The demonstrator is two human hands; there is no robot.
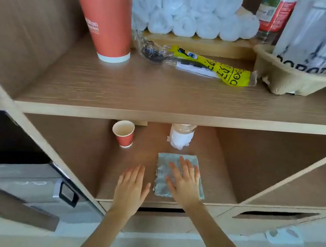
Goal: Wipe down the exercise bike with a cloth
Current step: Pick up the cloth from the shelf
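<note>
- Right hand (185, 182) lies flat, fingers spread, on the cloth (163, 173) on the lower shelf (223, 187)
- Left hand (130, 186) hovers open just beside it, empty
- Bike not in view

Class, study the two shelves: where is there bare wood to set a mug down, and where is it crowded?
Upper shelf: the front strip is bare, from below the large red cup across to the yellow packet; the back is crowded with rolled towels. Lower shelf: bare right of the cloth, and left of the small cup.
</note>
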